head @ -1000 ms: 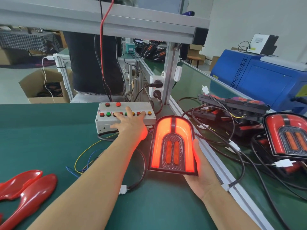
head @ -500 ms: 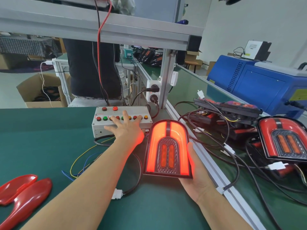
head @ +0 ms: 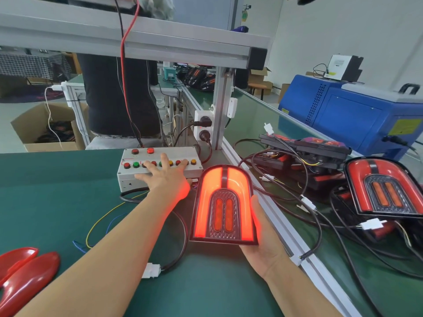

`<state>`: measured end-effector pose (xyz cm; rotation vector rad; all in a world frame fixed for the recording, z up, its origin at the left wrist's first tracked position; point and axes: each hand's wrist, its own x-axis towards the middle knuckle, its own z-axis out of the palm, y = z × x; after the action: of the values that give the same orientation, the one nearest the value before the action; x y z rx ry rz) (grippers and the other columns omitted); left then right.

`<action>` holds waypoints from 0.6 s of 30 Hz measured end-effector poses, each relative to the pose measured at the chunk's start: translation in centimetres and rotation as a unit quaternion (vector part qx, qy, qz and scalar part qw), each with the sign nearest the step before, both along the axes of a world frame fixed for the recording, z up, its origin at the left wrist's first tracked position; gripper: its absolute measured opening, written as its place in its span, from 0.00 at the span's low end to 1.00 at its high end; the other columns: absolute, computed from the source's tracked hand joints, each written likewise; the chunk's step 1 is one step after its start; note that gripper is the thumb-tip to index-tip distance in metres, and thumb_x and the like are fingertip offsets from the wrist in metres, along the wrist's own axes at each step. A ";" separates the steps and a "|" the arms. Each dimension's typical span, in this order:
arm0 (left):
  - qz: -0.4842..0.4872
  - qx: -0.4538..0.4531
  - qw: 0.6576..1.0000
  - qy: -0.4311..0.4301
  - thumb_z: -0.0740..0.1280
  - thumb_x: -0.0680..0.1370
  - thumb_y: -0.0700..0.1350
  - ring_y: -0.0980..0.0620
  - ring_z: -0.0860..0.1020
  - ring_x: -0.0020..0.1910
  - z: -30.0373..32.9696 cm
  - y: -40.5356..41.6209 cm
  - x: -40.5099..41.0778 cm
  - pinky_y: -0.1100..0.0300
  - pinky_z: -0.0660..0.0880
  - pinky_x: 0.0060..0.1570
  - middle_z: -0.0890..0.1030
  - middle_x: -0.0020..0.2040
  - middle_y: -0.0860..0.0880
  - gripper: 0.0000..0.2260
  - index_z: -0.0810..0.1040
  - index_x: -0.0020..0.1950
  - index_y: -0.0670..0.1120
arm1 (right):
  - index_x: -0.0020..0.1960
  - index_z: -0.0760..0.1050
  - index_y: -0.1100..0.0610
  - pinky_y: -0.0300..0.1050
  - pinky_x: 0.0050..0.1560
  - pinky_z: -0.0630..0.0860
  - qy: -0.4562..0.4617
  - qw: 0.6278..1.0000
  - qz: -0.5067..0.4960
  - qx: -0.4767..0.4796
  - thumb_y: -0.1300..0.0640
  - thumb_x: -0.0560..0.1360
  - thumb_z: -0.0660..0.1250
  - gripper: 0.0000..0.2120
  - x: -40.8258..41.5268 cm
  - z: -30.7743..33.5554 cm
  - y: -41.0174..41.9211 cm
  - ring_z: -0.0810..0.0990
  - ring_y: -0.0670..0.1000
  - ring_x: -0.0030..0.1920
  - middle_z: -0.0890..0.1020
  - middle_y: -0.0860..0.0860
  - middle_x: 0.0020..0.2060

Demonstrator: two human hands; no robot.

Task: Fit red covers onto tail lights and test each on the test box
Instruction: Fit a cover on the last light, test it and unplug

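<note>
Green bench (head: 57,202), left hand (head: 164,177) on test box (head: 130,173), right hand (head: 265,248) cradling lit tail light (head: 223,204)

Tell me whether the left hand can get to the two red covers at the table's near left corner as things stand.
Probably yes. The left hand lies open on the test box, holding nothing, and only bare green mat lies between it and the red covers.

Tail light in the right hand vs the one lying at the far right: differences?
The held tail light glows bright red; the far-right tail light is unlit. The held one rests propped in the right hand; the other lies on a tangle of cables. Both share the arched shape and twin orange centre strips.
</note>
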<state>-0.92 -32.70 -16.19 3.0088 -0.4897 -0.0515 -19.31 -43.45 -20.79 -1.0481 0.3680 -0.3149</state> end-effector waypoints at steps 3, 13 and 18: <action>0.001 0.000 1.000 -0.004 0.58 0.80 0.53 0.29 0.44 0.73 0.1 -0.1 0.1 0.26 0.47 0.65 0.43 0.78 0.45 0.27 0.50 0.75 0.65 | 0.55 0.83 0.45 0.51 0.57 0.75 0.006 1.000 -0.007 0.004 0.35 0.74 0.59 0.21 0.0 0.1 0.1 0.84 0.50 0.55 0.84 0.51 0.55; -0.054 0.016 0.995 -0.081 0.53 0.81 0.50 0.37 0.40 0.76 -0.1 0.5 0.3 0.29 0.39 0.66 0.46 0.78 0.44 0.23 0.53 0.75 0.61 | 0.54 0.83 0.44 0.51 0.60 0.74 0.004 1.000 0.012 0.012 0.36 0.75 0.59 0.20 -0.1 0.1 -0.2 0.83 0.51 0.57 0.84 0.51 0.56; -0.076 0.044 0.990 -0.113 0.55 0.80 0.44 0.37 0.41 0.76 0.3 0.9 0.6 0.29 0.39 0.67 0.49 0.78 0.44 0.25 0.55 0.75 0.61 | 0.55 0.83 0.44 0.52 0.60 0.74 -0.006 1.000 0.004 0.019 0.36 0.75 0.59 0.20 0.0 0.0 -0.2 0.83 0.51 0.57 0.84 0.52 0.57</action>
<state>-0.31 -31.85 -15.94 3.0728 -0.7559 0.2668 -19.32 -43.62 -20.82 -1.0095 0.3577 -0.3060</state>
